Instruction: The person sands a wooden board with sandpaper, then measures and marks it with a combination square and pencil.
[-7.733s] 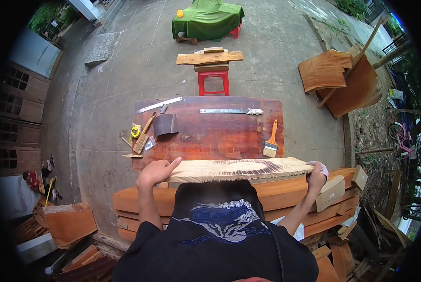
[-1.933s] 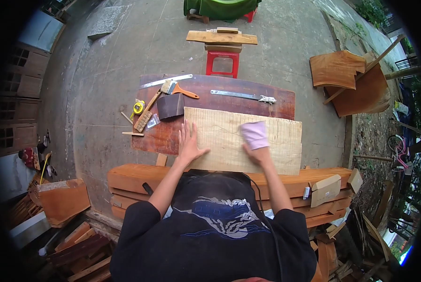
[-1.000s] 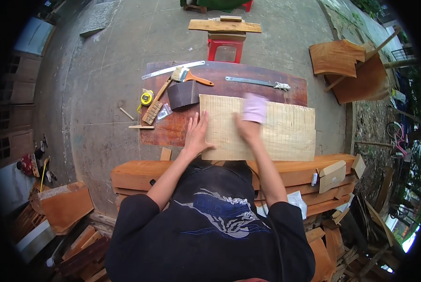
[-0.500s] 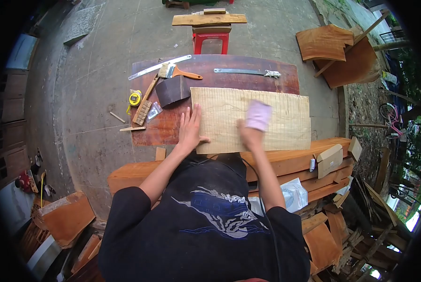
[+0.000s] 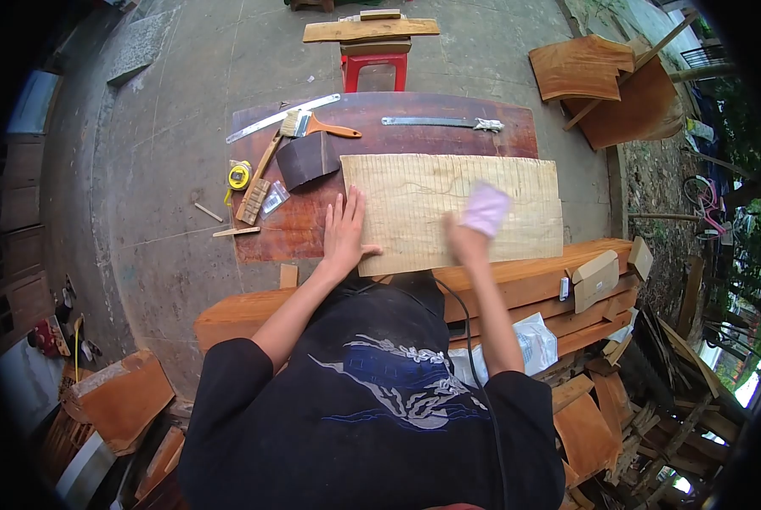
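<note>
A pale, ribbed wooden board (image 5: 414, 191) lies across the dark wooden tabletop (image 5: 291, 234). My left hand (image 5: 345, 236) rests flat on the board's left edge, fingers stretched out and thumb apart. On the right half, my right hand (image 5: 466, 243) grips a lilac folded sheet (image 5: 486, 209), sandpaper by its look, against the board's face. Motion smears this hand and hides how its fingers sit. Left of the board stands a dark curved sheet (image 5: 307, 161), with a paintbrush (image 5: 333, 131) behind it.
A wooden-handled brush (image 5: 253, 201), a small plastic packet (image 5: 275, 196) and a yellow tape measure (image 5: 239, 175) lie at left. Two metal blades (image 5: 282, 117) lie at the back. A red stool (image 5: 375, 61) stands beyond. Stacked timber (image 5: 525, 285) lies beneath my arms; a cable hangs down my front.
My right hand and the lilac sheet have slid to the right across the board. My left hand stays at the left edge. The whole view has shifted slightly.
</note>
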`<act>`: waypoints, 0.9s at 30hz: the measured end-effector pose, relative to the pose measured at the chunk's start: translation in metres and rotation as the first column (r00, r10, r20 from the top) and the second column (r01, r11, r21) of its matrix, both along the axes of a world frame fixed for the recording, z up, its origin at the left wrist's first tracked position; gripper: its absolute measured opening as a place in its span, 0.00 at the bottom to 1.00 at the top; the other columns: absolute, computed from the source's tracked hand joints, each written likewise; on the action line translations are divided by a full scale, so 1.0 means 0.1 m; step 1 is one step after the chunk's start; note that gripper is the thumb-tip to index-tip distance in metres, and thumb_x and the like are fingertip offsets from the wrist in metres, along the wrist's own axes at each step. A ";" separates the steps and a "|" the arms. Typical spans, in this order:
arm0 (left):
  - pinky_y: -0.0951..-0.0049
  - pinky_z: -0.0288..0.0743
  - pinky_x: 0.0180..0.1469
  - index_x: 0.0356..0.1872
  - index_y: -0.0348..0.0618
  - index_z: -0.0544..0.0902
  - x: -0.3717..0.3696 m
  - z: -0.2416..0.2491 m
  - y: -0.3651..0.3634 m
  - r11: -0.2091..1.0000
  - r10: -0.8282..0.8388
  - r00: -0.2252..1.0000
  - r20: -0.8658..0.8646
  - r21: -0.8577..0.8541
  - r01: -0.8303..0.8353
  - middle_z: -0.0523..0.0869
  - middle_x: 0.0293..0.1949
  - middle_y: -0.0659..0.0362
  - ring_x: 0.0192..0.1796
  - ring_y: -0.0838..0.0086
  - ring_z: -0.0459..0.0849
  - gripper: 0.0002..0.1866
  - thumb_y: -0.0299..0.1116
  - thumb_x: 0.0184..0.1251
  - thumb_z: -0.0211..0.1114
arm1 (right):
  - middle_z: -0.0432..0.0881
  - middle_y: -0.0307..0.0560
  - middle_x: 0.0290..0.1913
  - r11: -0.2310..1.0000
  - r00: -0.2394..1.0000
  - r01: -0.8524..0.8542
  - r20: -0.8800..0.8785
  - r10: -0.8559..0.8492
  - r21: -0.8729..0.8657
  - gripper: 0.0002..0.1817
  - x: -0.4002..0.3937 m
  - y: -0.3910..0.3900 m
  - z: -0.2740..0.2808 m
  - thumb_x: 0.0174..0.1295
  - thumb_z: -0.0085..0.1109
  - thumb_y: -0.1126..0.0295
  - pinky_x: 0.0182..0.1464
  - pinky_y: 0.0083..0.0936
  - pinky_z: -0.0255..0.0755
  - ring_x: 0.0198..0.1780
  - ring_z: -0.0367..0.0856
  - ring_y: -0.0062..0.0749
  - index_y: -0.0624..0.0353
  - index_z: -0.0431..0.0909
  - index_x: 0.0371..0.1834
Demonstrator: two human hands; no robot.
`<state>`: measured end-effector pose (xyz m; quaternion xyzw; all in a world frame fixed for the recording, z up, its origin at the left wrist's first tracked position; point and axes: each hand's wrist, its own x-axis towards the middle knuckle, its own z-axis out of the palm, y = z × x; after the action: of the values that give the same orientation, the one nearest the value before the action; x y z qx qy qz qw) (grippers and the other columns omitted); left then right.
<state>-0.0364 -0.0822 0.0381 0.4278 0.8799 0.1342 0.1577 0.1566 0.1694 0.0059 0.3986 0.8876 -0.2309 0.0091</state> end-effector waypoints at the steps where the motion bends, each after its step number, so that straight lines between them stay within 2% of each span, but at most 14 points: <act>1: 0.42 0.53 0.87 0.87 0.38 0.55 -0.01 0.01 0.01 1.000 0.002 1.000 -0.004 -0.003 -0.002 0.54 0.89 0.47 0.87 0.43 0.58 0.77 0.60 0.35 0.90 | 0.44 0.69 0.91 0.983 0.982 -0.171 -0.068 0.176 0.064 0.54 -0.14 -0.39 -0.03 0.74 0.59 0.42 0.91 0.45 0.32 0.92 0.37 0.61 0.67 0.47 0.90; 3: 0.43 0.53 0.87 0.87 0.38 0.56 0.01 0.02 -0.02 1.000 -0.003 1.000 0.002 -0.011 0.003 0.55 0.89 0.47 0.87 0.44 0.58 0.76 0.60 0.35 0.90 | 0.51 0.65 0.90 0.814 0.809 -0.580 -0.159 0.567 -0.048 0.51 -0.18 -0.79 0.19 0.70 0.63 0.44 0.91 0.46 0.37 0.91 0.43 0.61 0.62 0.55 0.89; 6: 0.43 0.53 0.87 0.87 0.38 0.57 -0.01 0.02 0.00 1.000 0.000 1.000 0.007 0.006 0.000 0.55 0.89 0.47 0.87 0.44 0.59 0.76 0.60 0.35 0.90 | 0.57 0.59 0.89 0.743 0.749 -0.661 -0.129 0.649 -0.101 0.46 0.07 -0.13 0.37 0.71 0.61 0.50 0.90 0.45 0.42 0.89 0.51 0.58 0.61 0.60 0.87; 7: 0.43 0.53 0.87 0.87 0.38 0.58 0.00 0.03 -0.01 1.000 -0.003 1.000 0.005 0.011 0.003 0.55 0.89 0.47 0.87 0.44 0.59 0.76 0.60 0.35 0.90 | 0.59 0.57 0.88 0.817 0.811 -0.576 -0.111 0.574 0.016 0.44 0.22 0.25 0.38 0.71 0.61 0.52 0.90 0.44 0.44 0.89 0.53 0.56 0.62 0.61 0.87; 8: 0.43 0.53 0.87 0.87 0.38 0.58 -0.01 0.03 -0.01 1.000 -0.006 1.000 0.000 0.018 0.006 0.55 0.89 0.47 0.87 0.44 0.59 0.76 0.60 0.35 0.90 | 0.60 0.57 0.88 0.905 0.898 -0.426 -0.123 0.422 -0.003 0.44 0.48 0.61 0.35 0.71 0.60 0.54 0.90 0.44 0.45 0.89 0.54 0.56 0.62 0.61 0.87; 9: 0.43 0.53 0.87 0.87 0.38 0.58 0.00 0.02 -0.01 1.000 -0.007 1.000 -0.002 0.019 0.007 0.55 0.89 0.47 0.87 0.44 0.59 0.76 0.60 0.35 0.90 | 0.60 0.57 0.88 0.965 0.956 -0.261 -0.145 0.255 -0.028 0.43 0.74 0.97 0.32 0.71 0.60 0.55 0.90 0.44 0.45 0.89 0.54 0.55 0.62 0.61 0.87; 10: 0.43 0.53 0.87 0.87 0.38 0.58 0.00 0.00 -0.01 1.000 -0.005 1.000 -0.002 0.020 0.005 0.55 0.89 0.47 0.87 0.45 0.59 0.76 0.60 0.34 0.90 | 0.59 0.59 0.88 0.980 0.990 -0.030 -0.143 0.001 -0.199 0.43 0.95 1.12 0.19 0.72 0.60 0.55 0.90 0.44 0.45 0.89 0.52 0.57 0.62 0.59 0.88; 13: 0.43 0.53 0.87 0.86 0.37 0.58 -0.03 0.01 0.04 1.000 -0.003 1.000 -0.006 0.011 0.003 0.55 0.89 0.47 0.87 0.45 0.59 0.76 0.60 0.34 0.90 | 0.59 0.58 0.88 0.988 0.982 0.053 -0.189 -0.024 0.148 0.43 0.84 0.55 -0.05 0.76 0.57 0.49 0.90 0.44 0.42 0.89 0.51 0.58 0.62 0.60 0.87; 15: 0.43 0.53 0.87 0.86 0.37 0.59 0.01 0.02 0.02 1.000 -0.001 1.000 -0.003 0.005 0.001 0.56 0.89 0.47 0.87 0.45 0.59 0.76 0.59 0.33 0.91 | 0.62 0.59 0.87 0.945 0.938 -0.296 -0.145 0.315 0.136 0.42 0.58 -0.13 0.21 0.75 0.60 0.52 0.90 0.43 0.42 0.88 0.54 0.60 0.61 0.60 0.87; 17: 0.43 0.53 0.87 0.86 0.37 0.59 -0.01 0.01 0.03 1.000 0.006 1.000 -0.008 0.014 -0.006 0.56 0.89 0.47 0.87 0.46 0.59 0.76 0.59 0.33 0.91 | 0.63 0.59 0.86 0.737 0.740 -0.671 -0.124 0.661 -0.079 0.46 0.54 -0.57 0.32 0.70 0.66 0.48 0.90 0.42 0.44 0.88 0.55 0.58 0.57 0.62 0.87; 20: 0.43 0.53 0.87 0.86 0.36 0.60 -0.01 0.03 0.04 1.000 0.004 1.000 0.003 0.003 -0.004 0.56 0.89 0.46 0.87 0.46 0.58 0.76 0.58 0.32 0.91 | 0.64 0.57 0.86 0.540 0.543 -0.839 -0.153 0.826 -0.067 0.46 0.47 -0.19 0.46 0.69 0.67 0.44 0.90 0.43 0.47 0.88 0.56 0.57 0.54 0.65 0.86; 21: 0.43 0.53 0.87 0.86 0.36 0.60 -0.01 0.03 0.03 1.000 0.006 1.000 0.006 0.004 -0.006 0.56 0.89 0.47 0.87 0.46 0.58 0.76 0.58 0.32 0.91 | 0.65 0.55 0.86 0.624 0.629 -0.777 -0.132 0.766 -0.087 0.44 0.51 0.11 0.43 0.70 0.65 0.43 0.89 0.43 0.49 0.88 0.57 0.55 0.54 0.68 0.84; 24: 0.43 0.52 0.87 0.86 0.37 0.59 0.00 0.03 0.03 1.000 0.013 1.000 0.012 0.015 -0.013 0.56 0.89 0.47 0.87 0.46 0.58 0.76 0.58 0.32 0.91 | 0.63 0.55 0.87 0.957 0.959 -0.264 -0.137 0.248 -0.118 0.45 0.77 0.57 0.07 0.69 0.66 0.42 0.90 0.43 0.48 0.88 0.56 0.54 0.53 0.67 0.85; 27: 0.43 0.53 0.87 0.86 0.38 0.59 0.01 0.00 0.04 1.000 0.017 1.000 0.014 0.024 -0.017 0.56 0.89 0.47 0.88 0.46 0.58 0.76 0.58 0.32 0.92 | 0.63 0.56 0.87 0.854 0.855 -0.509 -0.053 0.516 0.107 0.46 0.50 -0.10 0.12 0.68 0.66 0.41 0.90 0.42 0.47 0.88 0.56 0.55 0.53 0.67 0.85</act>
<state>-0.0352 -0.0785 0.0383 0.4212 0.8806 0.1490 0.1577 0.2067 0.1591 0.0179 0.1380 0.9707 -0.1961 0.0170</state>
